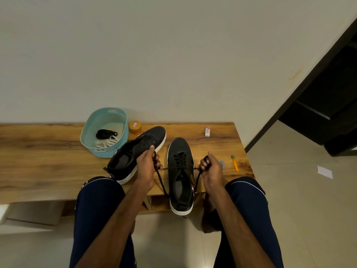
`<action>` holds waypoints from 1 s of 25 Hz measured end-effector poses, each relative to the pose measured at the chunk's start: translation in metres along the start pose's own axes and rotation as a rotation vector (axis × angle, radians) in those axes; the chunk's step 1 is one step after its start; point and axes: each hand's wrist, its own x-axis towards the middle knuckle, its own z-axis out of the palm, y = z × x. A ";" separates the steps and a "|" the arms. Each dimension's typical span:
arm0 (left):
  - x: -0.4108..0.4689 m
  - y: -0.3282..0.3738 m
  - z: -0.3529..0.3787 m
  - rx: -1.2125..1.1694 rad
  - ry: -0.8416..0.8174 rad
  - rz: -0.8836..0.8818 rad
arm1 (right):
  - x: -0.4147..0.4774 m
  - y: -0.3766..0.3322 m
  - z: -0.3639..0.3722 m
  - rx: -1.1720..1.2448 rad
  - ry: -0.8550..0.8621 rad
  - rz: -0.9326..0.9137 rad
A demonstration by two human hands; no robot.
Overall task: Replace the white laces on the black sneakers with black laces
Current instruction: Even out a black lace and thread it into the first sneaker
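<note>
Both hands, left hand (pixel 147 165) and right hand (pixel 210 168), are gripping the ends of the black lace (pixel 180 158), pulling outward. The laced sneaker (pixel 180 176) is overhanging the bench's (pixel 48 151) near edge. Pulling evenly, I judge, is keeping the ends matched before tying.

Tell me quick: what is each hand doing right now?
Left hand: closed on one end of the black lace.
Right hand: closed on the other end of that lace.
</note>
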 end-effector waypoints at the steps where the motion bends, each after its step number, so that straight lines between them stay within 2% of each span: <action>1: -0.005 0.000 0.001 0.131 -0.017 0.090 | -0.001 -0.002 -0.001 0.025 0.010 0.004; 3: -0.012 -0.002 0.002 0.441 -0.080 0.282 | -0.004 -0.006 -0.003 -0.028 0.025 -0.049; 4: -0.014 -0.004 0.001 0.653 -0.127 0.364 | -0.006 -0.007 -0.005 -0.176 0.023 -0.134; 6: -0.016 -0.010 -0.001 1.103 -0.248 0.500 | -0.011 -0.008 -0.009 -0.694 -0.057 -0.375; 7: -0.017 -0.012 -0.002 1.248 -0.300 0.534 | -0.012 -0.006 -0.011 -0.963 -0.136 -0.457; 9: -0.017 -0.012 0.000 1.361 -0.336 0.543 | -0.013 -0.002 -0.011 -1.347 -0.304 -0.502; 12: -0.014 -0.007 -0.003 1.430 -0.335 0.481 | -0.010 -0.006 -0.011 -1.570 -0.433 -0.461; 14: -0.009 -0.006 -0.009 1.479 -0.368 0.437 | -0.007 -0.014 -0.015 -1.577 -0.477 -0.337; 16: -0.003 -0.005 -0.016 1.382 -0.400 0.388 | -0.008 -0.020 -0.019 -1.448 -0.538 -0.199; 21: -0.010 0.000 -0.003 0.742 -0.477 0.196 | -0.017 -0.025 -0.009 -0.805 -0.567 -0.169; 23: -0.018 -0.004 0.012 0.483 -0.458 0.086 | -0.024 -0.021 0.002 -0.577 -0.527 -0.111; 25: -0.023 -0.007 0.022 0.357 -0.383 0.050 | -0.028 -0.012 0.011 -0.464 -0.430 -0.086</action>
